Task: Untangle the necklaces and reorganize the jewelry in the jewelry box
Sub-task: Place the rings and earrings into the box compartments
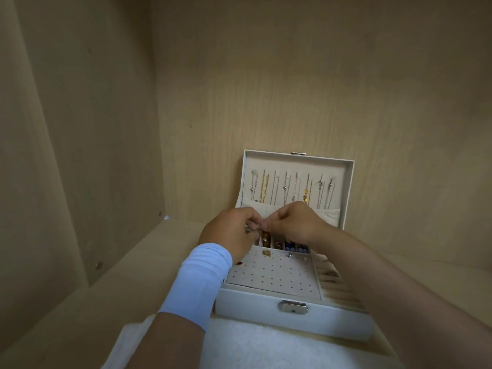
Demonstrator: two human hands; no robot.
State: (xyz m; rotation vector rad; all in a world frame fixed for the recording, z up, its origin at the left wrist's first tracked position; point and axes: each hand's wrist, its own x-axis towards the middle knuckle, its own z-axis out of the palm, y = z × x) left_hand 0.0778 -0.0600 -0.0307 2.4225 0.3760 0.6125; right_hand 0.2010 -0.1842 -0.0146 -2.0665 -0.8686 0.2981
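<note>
Over the jewelry box (292, 319), left hand (231, 233) and right hand (292, 224) each have a pinching grip on a small piece (250, 230) too fine to identify; best teased gently, never tugged.

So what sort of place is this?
Probably a shelf inside a wardrobe or cabinet: beige wood-grain back panel and side panel box it in, a round metal fitting sits in the side panel, and an open white hinged jewelry box stands on the shelf board.

Above the open jewelry box (292, 316) on a wooden shelf (106, 288), left hand (231, 231) and right hand (295, 225) meet, pinching a tiny item (262, 223), too small to identify. Necklaces (292, 187) hang in the box's raised lid (348, 182).
</note>
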